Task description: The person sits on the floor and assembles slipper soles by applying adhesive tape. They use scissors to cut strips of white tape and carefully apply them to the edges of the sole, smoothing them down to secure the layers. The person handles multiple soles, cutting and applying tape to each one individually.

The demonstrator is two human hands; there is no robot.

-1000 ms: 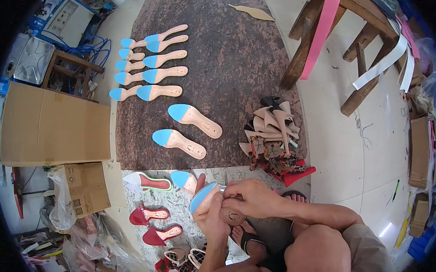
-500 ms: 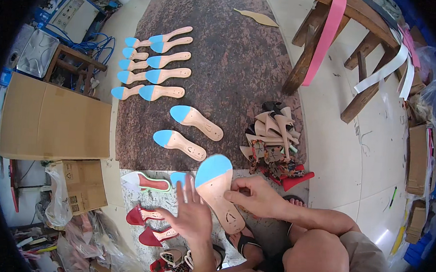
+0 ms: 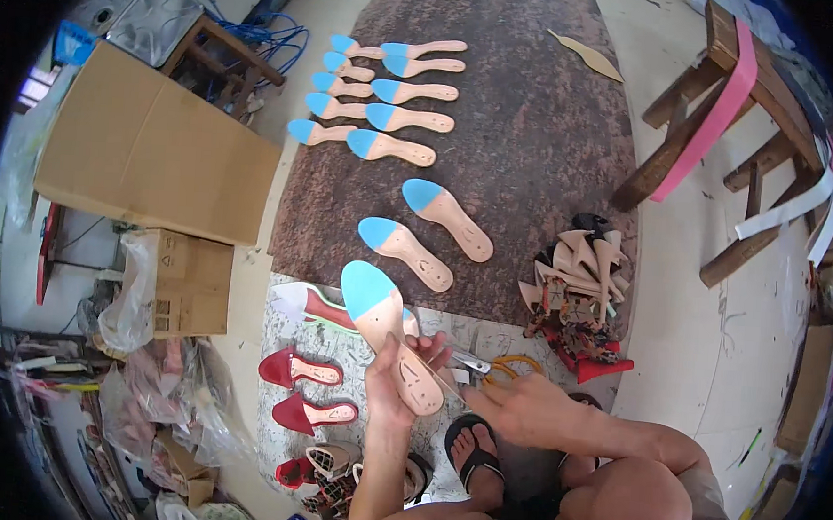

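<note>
My left hand (image 3: pixel 391 383) is closed around the middle of a beige shoe insole (image 3: pixel 411 373) with a blue toe part, its thumb on the upper face and its fingertips showing past the far edge. The blue end points away from me. My right hand (image 3: pixel 522 411) is beside the heel end, fingers curled toward it; what they hold, if anything, is too small to make out. Just beyond that hand are scissors (image 3: pixel 472 361) with yellow-orange handles, partly covered. Two similar insoles, one nearer (image 3: pixel 406 253) and one farther (image 3: pixel 449 220), lie on the dark mat ahead.
Blue-toed insoles (image 3: pixel 399 149) lie in two columns farther off. Red sandals (image 3: pixel 319 413) and a green-edged shoe (image 3: pixel 324 308) sit at left. Heel pieces (image 3: pixel 581 269) are heaped at right, near a wooden stool (image 3: pixel 689 95). Cardboard boxes (image 3: pixel 159 143) stand on the left.
My left hand, spread beside the insole before, now grips it. My right hand has let go of the insole's edge and is nearer its heel. The view has shifted, and the scissors now show.
</note>
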